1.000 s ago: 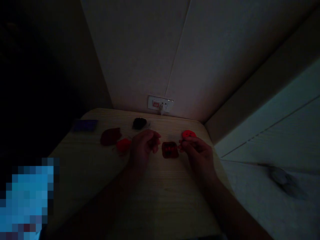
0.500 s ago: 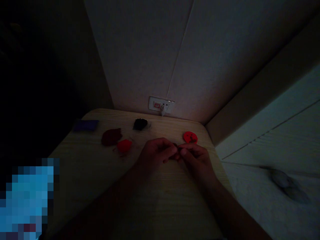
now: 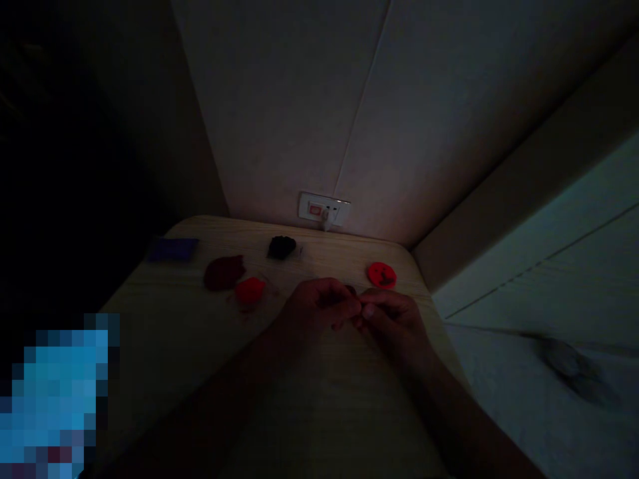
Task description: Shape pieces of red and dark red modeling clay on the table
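Observation:
My left hand [image 3: 319,307] and my right hand [image 3: 398,324] meet fingertip to fingertip above the right half of the wooden table. Both are closed in a pinch on a small dark lump of modelling clay [image 3: 351,290], mostly covered by the fingers. Just beyond my right hand lies a flat red clay disc [image 3: 382,275] with dark marks on its face. To the left of my left hand sit a bright red clay lump [image 3: 249,291] and a larger dark red clay piece [image 3: 223,273]. Dim light hides the finer detail.
A black lump [image 3: 282,247] rests on clear wrapping near the table's back edge. At the back left is a purple packet [image 3: 174,249]. A wall socket [image 3: 324,209] with a plug is behind the wooden table [image 3: 319,412]. Blurred blocks cover the lower left corner.
My fingertips have shifted slightly to the right and stay pressed together around the dark clay. The whole view has moved very slightly; the things on the table lie as before.

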`<state>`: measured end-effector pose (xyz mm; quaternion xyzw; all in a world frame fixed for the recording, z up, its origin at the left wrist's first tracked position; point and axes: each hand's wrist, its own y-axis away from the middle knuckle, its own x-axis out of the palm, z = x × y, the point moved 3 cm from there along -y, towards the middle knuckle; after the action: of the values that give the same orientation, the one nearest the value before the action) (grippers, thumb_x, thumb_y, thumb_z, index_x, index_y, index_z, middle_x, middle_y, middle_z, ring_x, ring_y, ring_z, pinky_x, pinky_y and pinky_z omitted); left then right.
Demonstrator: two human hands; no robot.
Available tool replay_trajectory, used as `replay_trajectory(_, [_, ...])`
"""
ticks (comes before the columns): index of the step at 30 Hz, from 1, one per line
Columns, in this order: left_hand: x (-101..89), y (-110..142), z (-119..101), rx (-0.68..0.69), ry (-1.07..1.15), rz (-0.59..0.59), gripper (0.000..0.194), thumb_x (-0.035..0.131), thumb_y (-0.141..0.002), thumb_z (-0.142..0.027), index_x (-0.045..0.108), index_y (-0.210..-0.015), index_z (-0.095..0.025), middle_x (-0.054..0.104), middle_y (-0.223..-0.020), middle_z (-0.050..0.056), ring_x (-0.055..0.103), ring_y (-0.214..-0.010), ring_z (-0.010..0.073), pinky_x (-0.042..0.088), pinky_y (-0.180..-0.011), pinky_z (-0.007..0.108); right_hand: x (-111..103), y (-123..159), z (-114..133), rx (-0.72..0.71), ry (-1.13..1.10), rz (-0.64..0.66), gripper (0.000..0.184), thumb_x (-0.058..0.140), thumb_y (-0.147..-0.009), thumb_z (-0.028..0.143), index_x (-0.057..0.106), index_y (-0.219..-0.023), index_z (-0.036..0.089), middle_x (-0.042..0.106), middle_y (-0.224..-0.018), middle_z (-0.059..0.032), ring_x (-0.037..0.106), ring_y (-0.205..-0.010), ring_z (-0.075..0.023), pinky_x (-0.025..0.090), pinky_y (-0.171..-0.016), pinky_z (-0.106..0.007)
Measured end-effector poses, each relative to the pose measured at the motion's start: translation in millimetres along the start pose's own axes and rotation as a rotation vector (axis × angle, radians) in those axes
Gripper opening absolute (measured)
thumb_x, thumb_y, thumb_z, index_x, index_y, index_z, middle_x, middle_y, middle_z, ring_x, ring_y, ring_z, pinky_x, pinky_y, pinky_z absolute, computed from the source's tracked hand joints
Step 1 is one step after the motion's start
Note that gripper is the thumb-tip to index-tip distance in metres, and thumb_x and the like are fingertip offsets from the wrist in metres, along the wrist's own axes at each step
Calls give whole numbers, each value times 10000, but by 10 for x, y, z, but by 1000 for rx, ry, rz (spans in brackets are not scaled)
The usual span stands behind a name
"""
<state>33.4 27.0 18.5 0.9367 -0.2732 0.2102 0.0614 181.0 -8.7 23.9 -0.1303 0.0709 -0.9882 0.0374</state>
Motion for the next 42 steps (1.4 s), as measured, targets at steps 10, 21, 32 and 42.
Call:
replay_trajectory(10, [-28, -21, 64, -24, 65, 12, 325, 865, -705, -395, 651, -736, -152, 638, -581, -23, 527, -515, 83, 372, -511, 216, -1, 21, -28, 35, 1, 9, 157, 902, -751, 320, 822, -863, 246, 759, -672, -3, 680, -565, -128, 562, -542, -230])
replay_trajectory(21, [-45, -17, 59, -30, 27, -15, 283, 862, -698, -336, 660, -768, -150, 664, -637, -13, 531, -539, 82, 366, -515, 216, 18, -5, -3, -14, 25, -26, 134, 919, -713, 312, 833, -798, 256, 759, -713, -9, 653, -585, -129, 542, -547, -247])
replay_trajectory(32, [-40, -6, 45, -48, 71, -32, 308, 879, -671, -347, 672, -778, -147, 645, -614, -17, 510, -525, 78, 364, -524, 222, 65, 3, 25, 15, -45, 20, 142, 921, -713, 259, 841, -830, 268, 765, -714, 0, 687, -619, -117, 551, -572, -207])
replay_trajectory(42, [-1, -21, 42, -44, 194, 53, 336, 865, -697, -404, 671, -784, -144, 696, -666, 22, 574, -553, 114, 357, -539, 251, 29, 24, -20, 39, -107, 5, 132, 879, -784, 335, 835, -883, 259, 772, -690, -13, 666, -561, -112, 524, -521, -204])
